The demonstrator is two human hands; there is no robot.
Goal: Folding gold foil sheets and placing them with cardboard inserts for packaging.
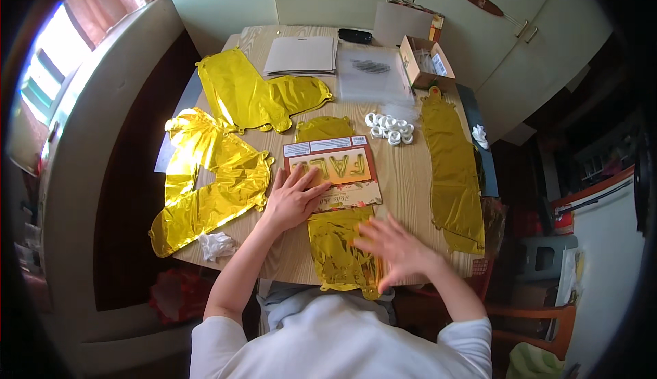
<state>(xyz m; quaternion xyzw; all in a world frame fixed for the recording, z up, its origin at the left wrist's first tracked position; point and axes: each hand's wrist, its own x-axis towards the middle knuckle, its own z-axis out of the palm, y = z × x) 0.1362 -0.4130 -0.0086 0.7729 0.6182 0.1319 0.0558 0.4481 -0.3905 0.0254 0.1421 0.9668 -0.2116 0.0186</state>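
My left hand (295,200) lies flat with spread fingers on a printed card (369,193), covering part of its left side. The card has an orange panel picturing gold letters. Under it lies a flat gold foil balloon (339,245), which shows beyond the card's far and near edges. My right hand (400,245), slightly blurred, hovers over or touches the balloon's near right side; which of the two I cannot tell. Its fingers are apart and nothing shows in them.
More flat gold foil balloons lie at the far left (239,92), left (219,191) and right (452,167). Beyond the card are white ribbon rolls (391,129), clear plastic bags (373,74), grey-white card sheets (300,55), a black object (354,35) and an open box (428,61). Crumpled white tissue (217,245) sits near left.
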